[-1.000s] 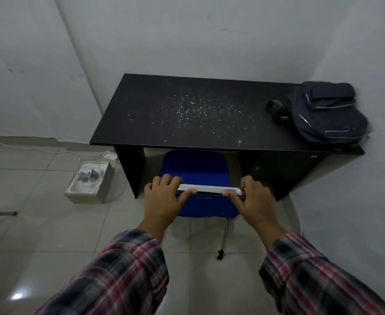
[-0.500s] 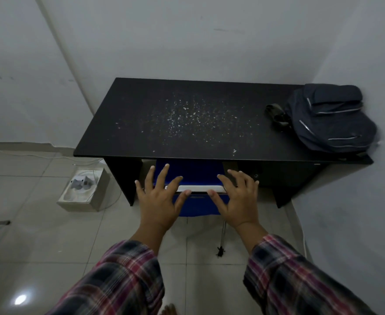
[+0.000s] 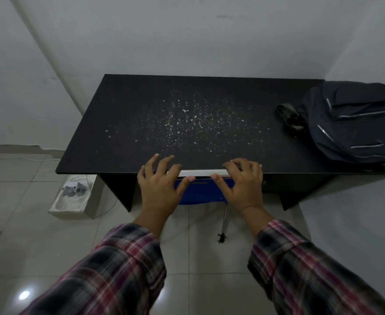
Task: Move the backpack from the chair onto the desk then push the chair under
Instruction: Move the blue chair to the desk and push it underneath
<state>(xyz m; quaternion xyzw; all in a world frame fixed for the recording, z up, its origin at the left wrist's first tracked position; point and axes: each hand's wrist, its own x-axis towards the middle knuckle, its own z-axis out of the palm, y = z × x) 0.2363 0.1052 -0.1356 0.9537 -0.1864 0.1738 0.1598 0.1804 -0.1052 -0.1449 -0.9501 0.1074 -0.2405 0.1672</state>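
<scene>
The dark blue backpack [image 3: 350,123] lies on the right end of the black desk [image 3: 118,123], against the wall corner, with a black strap bundle [image 3: 288,119] beside it. The blue chair [image 3: 200,192] is tucked under the desk's front edge; only its back and a white top rail [image 3: 201,172] show. My left hand [image 3: 159,185] and my right hand [image 3: 241,185] rest on that rail with fingers spread, fingertips reaching over the desk edge and thumbs along the rail.
White specks are scattered over the desk's middle. A white box [image 3: 73,196] with a cable sits on the tiled floor left of the desk. One chair leg [image 3: 224,221] sticks out behind. Walls close in behind and on the right.
The chair has slid further under the desk with both hands following it. My fingers, curled around the rail a second ago, are now spread flat.
</scene>
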